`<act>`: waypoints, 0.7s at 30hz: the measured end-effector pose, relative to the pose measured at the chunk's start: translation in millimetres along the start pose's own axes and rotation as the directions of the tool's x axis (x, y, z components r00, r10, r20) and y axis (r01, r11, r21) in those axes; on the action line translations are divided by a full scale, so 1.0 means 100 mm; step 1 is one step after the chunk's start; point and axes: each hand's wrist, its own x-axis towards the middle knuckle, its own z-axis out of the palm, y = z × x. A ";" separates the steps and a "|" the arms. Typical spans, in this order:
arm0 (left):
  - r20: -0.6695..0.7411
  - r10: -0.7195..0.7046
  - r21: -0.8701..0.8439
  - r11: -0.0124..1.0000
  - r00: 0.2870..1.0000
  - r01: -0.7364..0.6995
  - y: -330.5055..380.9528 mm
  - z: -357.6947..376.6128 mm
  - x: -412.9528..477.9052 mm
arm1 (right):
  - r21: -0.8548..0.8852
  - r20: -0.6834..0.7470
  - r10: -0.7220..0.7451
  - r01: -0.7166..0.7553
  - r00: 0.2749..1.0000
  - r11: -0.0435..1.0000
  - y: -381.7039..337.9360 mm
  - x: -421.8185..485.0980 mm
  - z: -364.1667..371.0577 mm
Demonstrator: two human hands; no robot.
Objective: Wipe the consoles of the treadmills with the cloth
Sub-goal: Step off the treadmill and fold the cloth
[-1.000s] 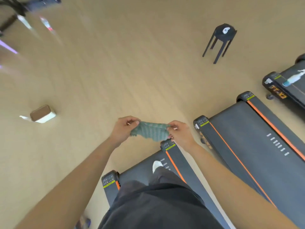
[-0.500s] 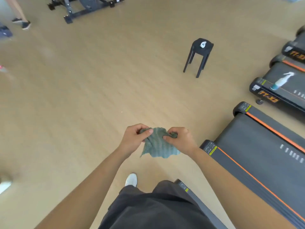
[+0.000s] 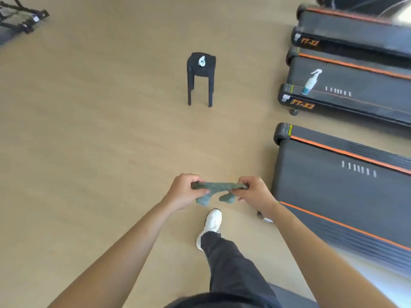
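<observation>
A grey-green cloth (image 3: pixel 216 187) is stretched flat between my two hands above the wooden floor. My left hand (image 3: pixel 185 192) pinches its left end, and my right hand (image 3: pixel 253 192) pinches its right end. Two corners of the cloth hang down below my fingers. To the right lies a row of treadmills; the nearest treadmill (image 3: pixel 342 174) shows only its black belt and orange stripes. No console is in view.
A white spray bottle (image 3: pixel 311 82) stands on the second treadmill's (image 3: pixel 355 90) deck. A small black stool (image 3: pixel 201 74) stands on the floor ahead. My white shoe (image 3: pixel 212 223) steps forward below my hands. Black exercise equipment (image 3: pixel 20 18) sits at the far left.
I have stepped off a treadmill onto the floor and the view has swung right along the row. The cloth, bunched before, is now pulled out flat between both hands.
</observation>
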 end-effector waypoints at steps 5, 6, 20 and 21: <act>0.259 -0.098 -0.265 0.949 0.961 0.168 0.50 0.07 1.47 | 0.118 -0.079 0.128 -0.118 0.989 0.986 0.12 0.98 -0.79; 0.290 -0.102 -0.267 0.946 0.952 0.183 0.62 0.11 1.77 | 0.139 -0.088 0.143 -0.130 0.986 0.982 0.15 1.18 -0.96; 0.270 -0.029 -0.214 0.973 0.962 0.090 2.36 0.42 5.79 | 0.398 -0.273 0.283 -0.159 0.919 0.903 -0.18 3.80 -3.27; 0.272 -0.026 -0.219 0.972 0.962 0.088 2.43 0.45 6.12 | 0.450 -0.288 0.314 -0.162 0.905 0.878 -0.19 4.04 -3.40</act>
